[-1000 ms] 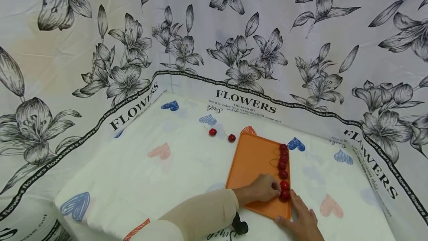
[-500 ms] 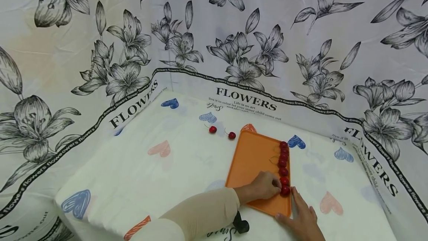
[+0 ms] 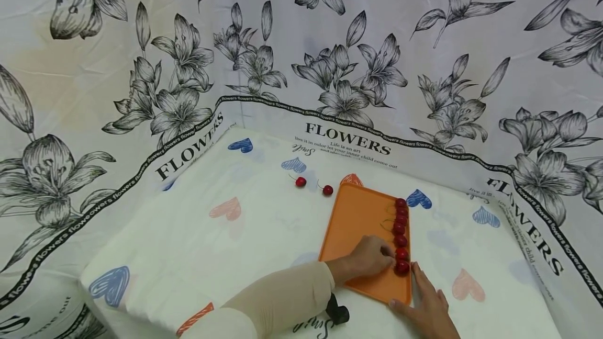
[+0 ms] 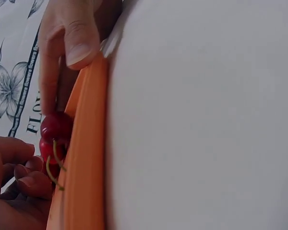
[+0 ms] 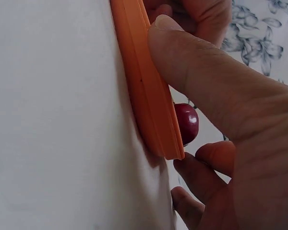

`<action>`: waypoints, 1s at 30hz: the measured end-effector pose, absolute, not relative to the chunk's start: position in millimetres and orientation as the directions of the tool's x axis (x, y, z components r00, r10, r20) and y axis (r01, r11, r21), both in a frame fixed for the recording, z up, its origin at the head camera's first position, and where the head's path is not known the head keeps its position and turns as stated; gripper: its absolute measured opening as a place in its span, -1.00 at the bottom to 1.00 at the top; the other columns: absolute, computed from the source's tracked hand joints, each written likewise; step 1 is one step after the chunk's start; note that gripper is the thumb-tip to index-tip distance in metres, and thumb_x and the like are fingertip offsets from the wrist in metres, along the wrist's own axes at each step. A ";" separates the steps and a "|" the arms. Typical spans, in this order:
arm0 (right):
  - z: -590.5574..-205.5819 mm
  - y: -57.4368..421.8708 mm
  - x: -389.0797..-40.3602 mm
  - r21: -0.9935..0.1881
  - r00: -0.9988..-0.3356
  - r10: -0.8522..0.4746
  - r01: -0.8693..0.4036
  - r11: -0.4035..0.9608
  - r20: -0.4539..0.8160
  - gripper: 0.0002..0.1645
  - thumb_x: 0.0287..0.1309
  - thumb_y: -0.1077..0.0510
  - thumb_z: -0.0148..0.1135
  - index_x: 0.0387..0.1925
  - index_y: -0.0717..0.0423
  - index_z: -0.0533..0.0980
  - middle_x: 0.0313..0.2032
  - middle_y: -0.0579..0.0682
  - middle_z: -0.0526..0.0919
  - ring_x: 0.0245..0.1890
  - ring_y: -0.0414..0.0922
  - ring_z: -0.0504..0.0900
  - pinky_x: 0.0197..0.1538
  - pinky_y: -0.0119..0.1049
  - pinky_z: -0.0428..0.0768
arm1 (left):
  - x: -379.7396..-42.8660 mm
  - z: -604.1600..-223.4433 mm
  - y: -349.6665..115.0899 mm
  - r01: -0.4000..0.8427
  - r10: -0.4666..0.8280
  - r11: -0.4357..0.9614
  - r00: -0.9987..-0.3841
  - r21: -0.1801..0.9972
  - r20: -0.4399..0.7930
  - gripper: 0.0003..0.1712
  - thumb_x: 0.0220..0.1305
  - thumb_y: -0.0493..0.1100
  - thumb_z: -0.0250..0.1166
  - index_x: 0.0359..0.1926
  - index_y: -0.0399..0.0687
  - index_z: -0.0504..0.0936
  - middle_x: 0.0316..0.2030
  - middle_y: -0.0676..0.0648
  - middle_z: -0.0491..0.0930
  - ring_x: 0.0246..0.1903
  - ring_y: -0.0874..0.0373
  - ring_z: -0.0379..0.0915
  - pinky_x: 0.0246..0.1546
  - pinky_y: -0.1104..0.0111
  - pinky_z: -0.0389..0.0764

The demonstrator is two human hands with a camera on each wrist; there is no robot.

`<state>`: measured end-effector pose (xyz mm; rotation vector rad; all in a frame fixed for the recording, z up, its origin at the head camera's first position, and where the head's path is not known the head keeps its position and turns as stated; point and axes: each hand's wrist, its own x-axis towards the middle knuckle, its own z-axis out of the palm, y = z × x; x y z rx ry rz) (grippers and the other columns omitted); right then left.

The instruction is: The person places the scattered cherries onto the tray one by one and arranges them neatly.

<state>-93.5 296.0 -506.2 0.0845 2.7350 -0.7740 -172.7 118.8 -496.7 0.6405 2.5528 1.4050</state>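
Note:
In the head view, several red cherries (image 3: 400, 226) with thin stems form a row along the right rim of an orange tray (image 3: 358, 213). My left hand (image 3: 369, 256) reaches over the tray with curled fingers, thumb and fingertips at the two nearest cherries. The left wrist view shows these fingers (image 4: 31, 179) against a cherry (image 4: 56, 125) group at the rim. My right hand (image 3: 428, 305) rests at the tray's near right corner, fingers extended along the right side. Its thumb (image 5: 170, 45) lies on the near rim in the right wrist view.
Two loose cherries, one (image 3: 300, 182) farther left and one (image 3: 327, 190) closer to the tray, lie on the heart-printed white cloth (image 3: 264, 234). A black object (image 3: 338, 312) shows beside the left sleeve. Flower-printed curtain (image 3: 320, 67) hangs behind.
The two nearest cherries have shifted slightly away from me, closing the gap in the row, with my left fingers at them. My right hand keeps its place at the tray corner.

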 end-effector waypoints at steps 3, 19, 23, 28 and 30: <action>-506.6 297.2 -93.6 -0.506 -0.954 -0.024 0.138 0.851 -0.300 0.48 -0.12 -0.41 0.37 0.44 0.42 -0.19 0.40 0.42 -0.13 0.33 0.43 -0.08 0.17 0.44 -0.34 | -176.0 -493.3 113.5 0.292 0.425 0.425 -0.900 0.857 0.096 -0.94 0.21 -0.25 0.36 -0.40 -0.05 0.74 -0.54 0.26 0.51 -0.46 0.39 0.38 -0.41 0.59 0.44; -503.9 295.0 -88.4 -0.525 -0.957 -0.048 0.115 0.843 -0.286 0.38 -0.08 -0.37 0.37 0.45 0.35 -0.10 0.37 0.45 -0.02 0.35 0.40 -0.09 0.22 0.37 -0.34 | -238.2 -475.6 32.0 0.144 0.192 0.325 -0.978 0.935 0.084 -0.92 0.24 -0.26 0.34 -0.28 -0.18 0.73 -0.44 0.12 0.60 -0.41 0.27 0.50 -0.39 0.41 0.54; -503.6 296.0 -88.5 -0.539 -0.957 -0.051 0.117 0.834 -0.286 0.37 -0.10 -0.38 0.38 0.47 0.28 -0.08 0.38 0.39 0.01 0.37 0.37 -0.13 0.22 0.37 -0.37 | -257.6 -476.4 8.4 0.133 0.099 0.324 -0.989 0.937 0.106 -0.92 0.21 -0.30 0.35 -0.30 -0.24 0.73 -0.42 0.04 0.62 -0.42 0.20 0.52 -0.42 0.39 0.54; -502.6 295.4 -89.6 -0.531 -0.954 -0.051 0.121 0.839 -0.297 0.36 -0.09 -0.37 0.38 0.46 0.31 -0.07 0.38 0.39 0.02 0.37 0.37 -0.15 0.20 0.40 -0.34 | -275.2 -482.0 -12.8 0.094 0.006 0.328 -0.995 0.940 0.097 -0.91 0.20 -0.31 0.32 -0.34 -0.26 0.72 -0.40 -0.01 0.63 -0.38 0.14 0.49 -0.40 0.36 0.53; -502.3 294.5 -89.9 -0.531 -0.951 -0.048 0.127 0.838 -0.304 0.36 -0.08 -0.37 0.37 0.46 0.31 -0.07 0.37 0.40 0.02 0.37 0.38 -0.15 0.19 0.41 -0.34 | -280.5 -485.6 -18.6 0.071 -0.034 0.346 -0.996 0.936 0.088 -0.92 0.20 -0.30 0.31 -0.35 -0.25 0.72 -0.41 -0.02 0.63 -0.37 0.12 0.48 -0.38 0.35 0.53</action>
